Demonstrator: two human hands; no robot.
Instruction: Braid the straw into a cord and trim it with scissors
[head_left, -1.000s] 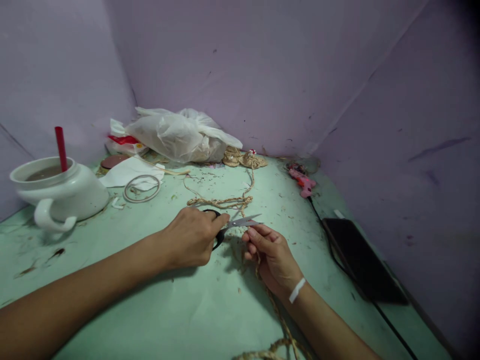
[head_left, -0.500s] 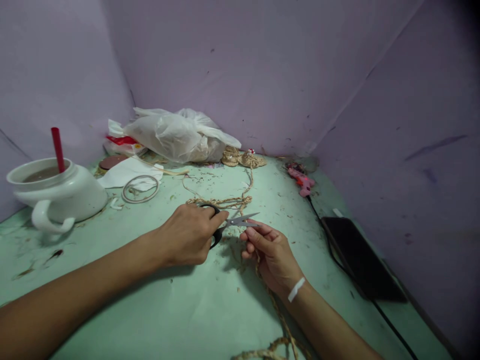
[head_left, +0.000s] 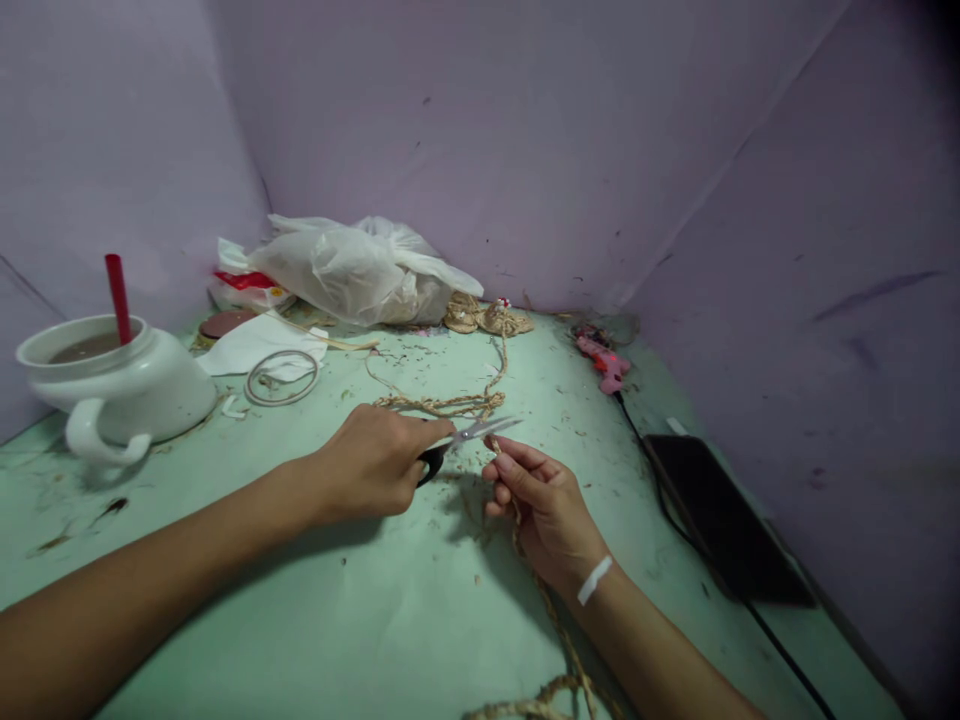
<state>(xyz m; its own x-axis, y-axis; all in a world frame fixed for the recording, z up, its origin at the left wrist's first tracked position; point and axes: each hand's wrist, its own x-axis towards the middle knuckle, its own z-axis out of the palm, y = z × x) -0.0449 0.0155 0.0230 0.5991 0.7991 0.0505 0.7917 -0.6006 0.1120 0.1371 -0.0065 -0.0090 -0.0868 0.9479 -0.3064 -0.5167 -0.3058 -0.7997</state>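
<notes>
My left hand (head_left: 379,460) is wrapped around the black handles of a pair of scissors (head_left: 469,434), whose blades point right and lie nearly together. Just beneath the blades, my right hand (head_left: 536,495) pinches a braided straw-coloured cord (head_left: 551,610) between thumb and fingers. A short bit of the cord sticks up from the fingertips beside the blades; whether it joins the braid behind cannot be made out. Below the hand, the cord runs down to loops at the near edge. Beyond the scissors lies a knotted length of similar braid (head_left: 450,404).
At left stands a white mug-like pot (head_left: 161,385) with a red stick in it. A metal ring (head_left: 282,400) lies near white paper. Behind are a plastic bag (head_left: 352,270) and woven pieces (head_left: 506,320). On the right are a pink glue gun (head_left: 604,362) and a phone (head_left: 724,520).
The scissor blades, spread apart before, have come nearly together and tilted slightly upward. The cord's tip at my right fingertips shows more clearly. My right hand has hardly moved.
</notes>
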